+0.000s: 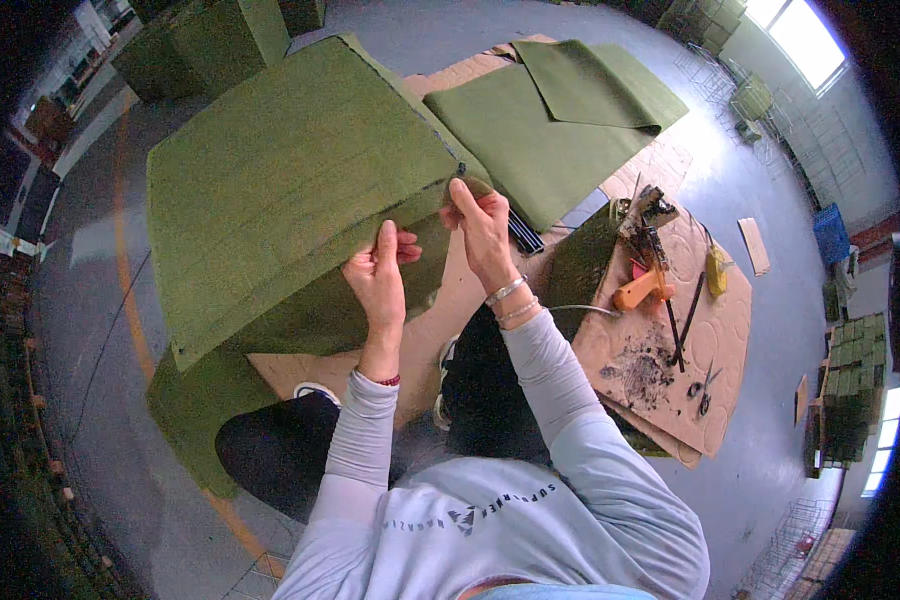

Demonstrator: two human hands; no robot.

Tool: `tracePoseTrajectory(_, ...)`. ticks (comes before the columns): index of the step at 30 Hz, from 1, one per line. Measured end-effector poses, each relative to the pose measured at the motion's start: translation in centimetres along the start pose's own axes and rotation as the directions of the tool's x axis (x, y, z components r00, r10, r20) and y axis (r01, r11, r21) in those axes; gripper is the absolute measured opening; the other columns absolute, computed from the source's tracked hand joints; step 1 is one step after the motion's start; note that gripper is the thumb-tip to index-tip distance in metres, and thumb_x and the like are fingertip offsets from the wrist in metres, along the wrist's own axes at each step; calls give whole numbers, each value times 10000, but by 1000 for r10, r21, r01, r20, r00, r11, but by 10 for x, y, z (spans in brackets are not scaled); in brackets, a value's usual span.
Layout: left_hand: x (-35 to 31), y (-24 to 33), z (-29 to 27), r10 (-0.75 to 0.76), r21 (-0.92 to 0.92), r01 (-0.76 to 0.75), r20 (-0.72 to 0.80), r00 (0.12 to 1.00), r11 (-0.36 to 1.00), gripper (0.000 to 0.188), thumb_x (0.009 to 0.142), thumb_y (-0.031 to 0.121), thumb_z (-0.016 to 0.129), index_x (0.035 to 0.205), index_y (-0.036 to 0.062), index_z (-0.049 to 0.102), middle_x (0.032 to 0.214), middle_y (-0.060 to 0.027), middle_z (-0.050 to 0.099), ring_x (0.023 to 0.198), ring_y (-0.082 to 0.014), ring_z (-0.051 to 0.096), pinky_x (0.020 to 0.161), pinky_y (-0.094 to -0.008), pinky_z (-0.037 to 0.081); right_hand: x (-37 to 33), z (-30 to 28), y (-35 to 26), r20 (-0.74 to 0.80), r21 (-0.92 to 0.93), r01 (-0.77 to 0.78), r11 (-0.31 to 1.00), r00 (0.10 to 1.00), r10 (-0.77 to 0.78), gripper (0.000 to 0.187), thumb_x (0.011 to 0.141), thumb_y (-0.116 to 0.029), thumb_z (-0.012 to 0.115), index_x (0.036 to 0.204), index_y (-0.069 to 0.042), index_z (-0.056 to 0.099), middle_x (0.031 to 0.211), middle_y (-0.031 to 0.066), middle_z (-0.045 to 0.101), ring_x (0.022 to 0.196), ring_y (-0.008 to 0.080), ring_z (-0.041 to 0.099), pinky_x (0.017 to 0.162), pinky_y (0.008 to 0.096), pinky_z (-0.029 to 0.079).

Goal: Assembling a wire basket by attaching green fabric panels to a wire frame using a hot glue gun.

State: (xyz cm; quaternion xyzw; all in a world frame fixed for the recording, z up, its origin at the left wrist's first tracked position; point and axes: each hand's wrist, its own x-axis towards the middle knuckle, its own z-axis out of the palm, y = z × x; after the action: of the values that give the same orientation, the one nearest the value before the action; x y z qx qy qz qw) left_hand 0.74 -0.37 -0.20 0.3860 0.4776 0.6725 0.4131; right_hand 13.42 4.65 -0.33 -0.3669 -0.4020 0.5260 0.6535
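A large box of green felt-like sheet [300,180] stands in front of me, its broad flat face upward. Dark beads of what looks like glue run along its right edge and sit at the near right corner. My left hand [375,280] pinches the near edge between thumb and curled fingers. At the corner, my right hand [480,228] presses the green material together, thumb on top beside a dark blob. Its fingertips are partly hidden by the sheet. Right of my knees, an orange glue gun [642,289] rests on a cardboard-topped stand.
Black glue sticks [689,320], scissors [705,393] and a yellow object [716,272] lie on the cardboard [735,340], which has dark smears. Folded green sheets [570,130] lie on cardboard beyond. More green boxes [205,50] stand far left. A pale cable [582,308] runs near my right knee.
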Motion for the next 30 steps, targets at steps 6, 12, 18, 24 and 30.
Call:
tracePoseTrajectory(6,3,1,37,-80,-198,94,77,994,976,281,856,244,625,777,-24,658,722,-77,655,581,-126,595,576,-257,481,3,2,7,-32,-115,63,991,997,-68,220,873,-205,601,740,-30,604,654,-43,562,573,47,477,494,228,373)
tracePoseTrajectory(12,8,7,42,-59,-103,60,16,998,993,334,843,244,634,649,-28,652,630,-59,634,566,-123,572,583,-257,442,7,-1,14,-71,-227,79,971,993,-97,223,877,-196,595,740,-20,595,664,-54,553,574,41,446,501,225,369)
tracePoseTrajectory(18,4,13,36,-4,-94,5,17,1000,996,296,846,248,636,737,-26,659,731,-67,652,571,-126,575,581,-255,451,-5,2,8,-31,-104,-7,995,1000,3,228,857,-199,622,722,-15,611,649,-35,561,560,46,461,497,229,373)
tracePoseTrajectory(24,0,7,17,-55,-129,57,19,998,990,274,855,242,628,745,-6,662,712,-21,631,574,-69,537,543,-234,436,-12,17,4,65,-47,-53,997,996,56,263,836,-214,646,664,-21,597,628,-55,533,549,38,437,461,228,335)
tracePoseTrajectory(30,1,21,18,-17,52,19,-33,999,998,339,847,269,635,641,-1,634,607,14,588,563,-55,513,521,-228,405,-5,11,23,37,-233,74,970,997,-67,356,836,-233,644,579,-9,542,561,-69,448,513,41,365,427,263,267)
